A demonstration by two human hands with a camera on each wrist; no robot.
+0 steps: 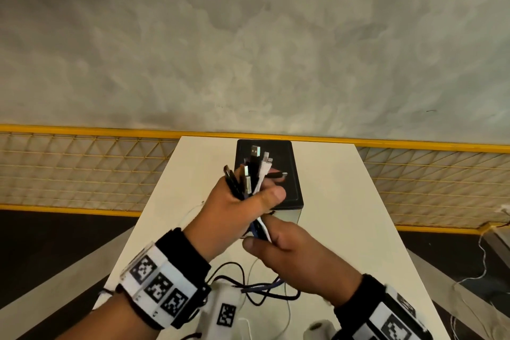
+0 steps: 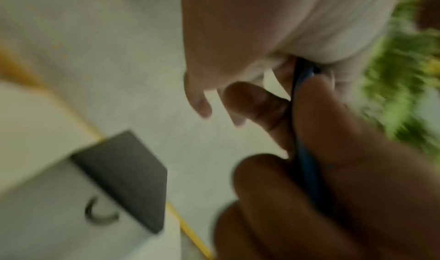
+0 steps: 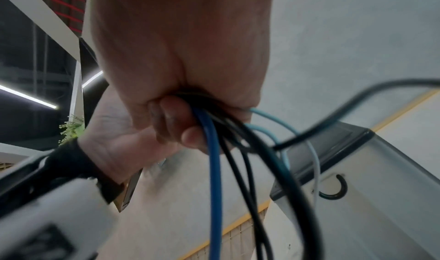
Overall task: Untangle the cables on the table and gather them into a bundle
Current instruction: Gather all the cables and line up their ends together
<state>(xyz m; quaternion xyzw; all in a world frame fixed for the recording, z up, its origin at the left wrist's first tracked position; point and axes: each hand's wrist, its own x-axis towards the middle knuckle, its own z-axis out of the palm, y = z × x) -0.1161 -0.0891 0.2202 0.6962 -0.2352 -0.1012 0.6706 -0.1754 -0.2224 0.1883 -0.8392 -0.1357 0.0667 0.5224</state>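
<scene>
Above the white table (image 1: 345,201) my left hand (image 1: 248,199) grips a bundle of black, white and blue cables (image 1: 255,171), their USB plugs sticking up out of the fist. Just below it my right hand (image 1: 278,243) is curled round the same cables. The loose lengths (image 1: 248,284) trail down onto the table near me. In the right wrist view the right hand (image 3: 181,57) clenches a blue cable (image 3: 215,179) and several black ones, with the left hand (image 3: 114,141) behind. The left wrist view is blurred; the blue cable (image 2: 307,170) runs between my fingers (image 2: 345,160).
A box with a black top (image 1: 289,163) and pale sides stands on the table right behind my hands, also seen as the box (image 3: 357,170) and the box (image 2: 123,175). A yellow mesh fence (image 1: 82,168) runs past the table's far end. Thin white wire (image 1: 483,257) lies on the floor at right.
</scene>
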